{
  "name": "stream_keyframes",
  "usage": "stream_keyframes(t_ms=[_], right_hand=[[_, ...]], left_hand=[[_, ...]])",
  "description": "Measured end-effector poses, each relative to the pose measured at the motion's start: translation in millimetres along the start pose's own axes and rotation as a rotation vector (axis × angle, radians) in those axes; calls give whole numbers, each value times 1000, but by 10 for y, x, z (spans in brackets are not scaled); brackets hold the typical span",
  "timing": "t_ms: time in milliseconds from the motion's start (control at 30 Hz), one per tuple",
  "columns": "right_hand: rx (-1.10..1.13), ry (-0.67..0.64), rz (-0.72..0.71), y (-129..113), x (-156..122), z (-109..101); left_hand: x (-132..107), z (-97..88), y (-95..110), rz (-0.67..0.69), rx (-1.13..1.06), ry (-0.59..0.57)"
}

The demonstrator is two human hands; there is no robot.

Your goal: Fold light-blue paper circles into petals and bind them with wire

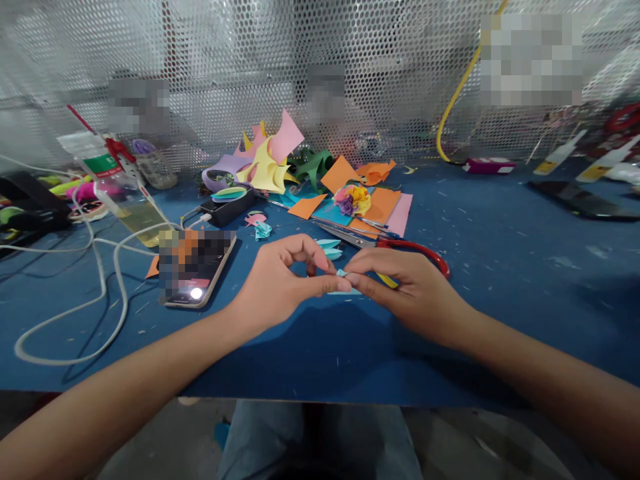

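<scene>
Between my two hands, above the blue table, is a small piece of light blue paper (341, 273). My left hand (287, 277) pinches it from the left with thumb and forefinger. From the right, my right hand (407, 287) pinches the same piece, and the fingertips of both hands almost meet. Most of the paper is hidden by the fingers. Just behind my hands lie light blue paper petals (330, 249) and scissors (417, 250) with red handles. A crumpled light blue paper piece (263, 231) and a pink one (255, 219) rest beyond my left hand.
A phone (203, 267) with a white cable (117, 300) lies on the left, near a tilted bottle (133, 207). Paper scraps (265, 167) and a multicoloured paper flower (352, 200) are at the back, before a perforated metal screen (240, 60). Glue bottles (559, 155) lie at right.
</scene>
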State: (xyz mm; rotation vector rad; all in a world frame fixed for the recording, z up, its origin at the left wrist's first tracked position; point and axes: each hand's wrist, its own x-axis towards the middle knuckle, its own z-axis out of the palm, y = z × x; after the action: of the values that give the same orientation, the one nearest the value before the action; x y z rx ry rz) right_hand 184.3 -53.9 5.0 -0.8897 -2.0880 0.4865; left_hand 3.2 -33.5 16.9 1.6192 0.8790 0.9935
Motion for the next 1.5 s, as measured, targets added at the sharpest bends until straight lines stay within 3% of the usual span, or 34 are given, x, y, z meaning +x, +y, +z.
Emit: stream_keyframes(t_ms=[200,433,600,767,933,1033,1100,1200,1500], right_hand=[[-127,33,-61,20,-2,27],[-251,141,-155,24,17,28],[-290,100,-223,32,9,35],[-292,-33,-261,85,1,23],[-163,10,-165,24,-3,19],[-74,44,-87,-9,-7,29],[-51,56,-55,-4,-4,32],[-59,81,-27,23,7,29],[-177,161,-75,29,5,35]], left_hand=[[9,-9,-24,-16,119,-57],[19,-27,-29,65,158,-2],[7,-38,-45,91,300,-7],[-18,-44,-66,139,381,-60],[-38,-49,-58,329,430,11],[-42,-56,-34,524,461,-14],[-42,-57,-9,578,485,-20],[-44,-51,29,528,494,9],[-36,-58,61,135,331,56]])
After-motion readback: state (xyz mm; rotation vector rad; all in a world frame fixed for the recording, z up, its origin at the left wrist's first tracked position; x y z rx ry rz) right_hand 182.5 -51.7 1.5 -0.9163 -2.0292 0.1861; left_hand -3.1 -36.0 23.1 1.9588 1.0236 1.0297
